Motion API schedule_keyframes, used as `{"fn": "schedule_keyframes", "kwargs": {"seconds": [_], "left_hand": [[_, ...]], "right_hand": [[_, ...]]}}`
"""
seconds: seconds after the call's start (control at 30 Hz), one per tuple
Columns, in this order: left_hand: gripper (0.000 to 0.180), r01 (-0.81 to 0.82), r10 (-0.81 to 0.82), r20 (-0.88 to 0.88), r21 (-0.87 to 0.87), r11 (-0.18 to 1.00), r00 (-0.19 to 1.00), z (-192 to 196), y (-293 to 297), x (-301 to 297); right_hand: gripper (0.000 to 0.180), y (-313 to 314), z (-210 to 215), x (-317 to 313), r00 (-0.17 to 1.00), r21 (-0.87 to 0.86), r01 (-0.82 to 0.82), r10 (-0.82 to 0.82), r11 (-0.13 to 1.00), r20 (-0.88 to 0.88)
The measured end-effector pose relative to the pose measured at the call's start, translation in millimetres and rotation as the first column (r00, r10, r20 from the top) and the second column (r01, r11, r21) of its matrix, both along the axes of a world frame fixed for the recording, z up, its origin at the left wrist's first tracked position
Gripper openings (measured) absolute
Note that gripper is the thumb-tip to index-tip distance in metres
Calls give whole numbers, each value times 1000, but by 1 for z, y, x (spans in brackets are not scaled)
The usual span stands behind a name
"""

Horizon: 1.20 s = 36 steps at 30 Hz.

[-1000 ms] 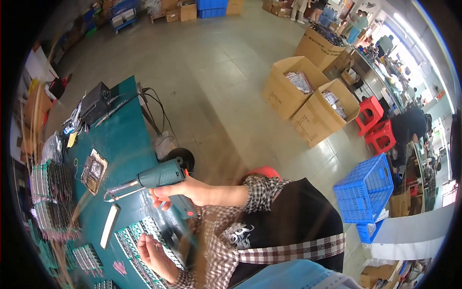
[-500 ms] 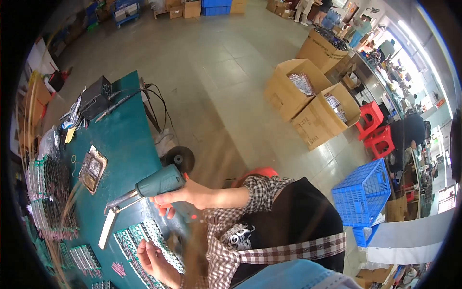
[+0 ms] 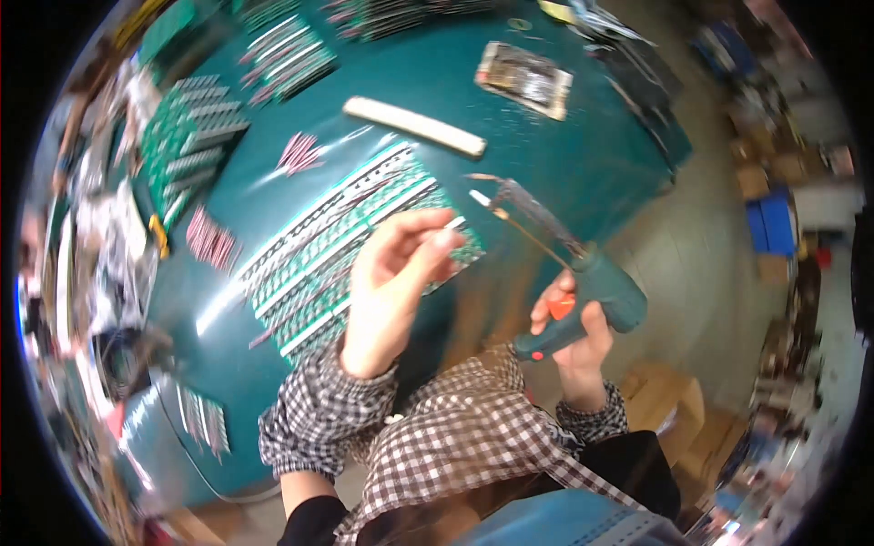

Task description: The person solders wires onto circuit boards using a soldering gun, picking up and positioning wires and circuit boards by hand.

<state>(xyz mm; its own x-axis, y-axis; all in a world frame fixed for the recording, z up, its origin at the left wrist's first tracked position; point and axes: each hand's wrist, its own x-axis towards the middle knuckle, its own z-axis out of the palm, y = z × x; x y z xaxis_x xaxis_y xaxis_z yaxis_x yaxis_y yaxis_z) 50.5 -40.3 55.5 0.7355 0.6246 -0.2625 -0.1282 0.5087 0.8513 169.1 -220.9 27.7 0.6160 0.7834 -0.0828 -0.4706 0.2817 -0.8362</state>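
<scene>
passable: tabletop [image 3: 592,168] between tray [image 3: 517,96] and soldering gun [image 3: 616,289] | obstacles: white bar [image 3: 414,126], left hand [image 3: 393,268] over boards [image 3: 309,264]

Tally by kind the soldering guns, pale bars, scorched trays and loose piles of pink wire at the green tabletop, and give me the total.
Soldering gun: 1
Pale bar: 1
Scorched tray: 1
Loose piles of pink wire: 2
Total: 5

Two hands [image 3: 387,268] [image 3: 583,357], one soldering gun [image 3: 614,293], one white bar [image 3: 414,126]
</scene>
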Motion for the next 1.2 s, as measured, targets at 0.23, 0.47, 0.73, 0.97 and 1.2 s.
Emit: {"fn": "schedule_keyframes", "kwargs": {"seconds": [0.23,0.47,0.73,0.97,1.2], "left_hand": [[21,-151,171,57,-252,956,984,-6,7,0],[16,-178,217,82,-340,923,973,-16,6,1],[13,-121,160,44,-464,878,986,-23,8,0],[16,-1,93,136,-562,827,986,-28,17,-5],[23,-115,97,-168,-97,989,981,-23,20,-28]], "right_hand": [[47,15,-7,-4,996,-61,-78,80,995,37],[44,14,-16,-10,998,-33,-60,60,998,19],[45,9,-13,-12,996,-137,-79,84,987,28],[43,14,-7,-1,995,-146,-76,66,986,-70],[25,24,11,92,545,-369,537,22,758,838]]}}
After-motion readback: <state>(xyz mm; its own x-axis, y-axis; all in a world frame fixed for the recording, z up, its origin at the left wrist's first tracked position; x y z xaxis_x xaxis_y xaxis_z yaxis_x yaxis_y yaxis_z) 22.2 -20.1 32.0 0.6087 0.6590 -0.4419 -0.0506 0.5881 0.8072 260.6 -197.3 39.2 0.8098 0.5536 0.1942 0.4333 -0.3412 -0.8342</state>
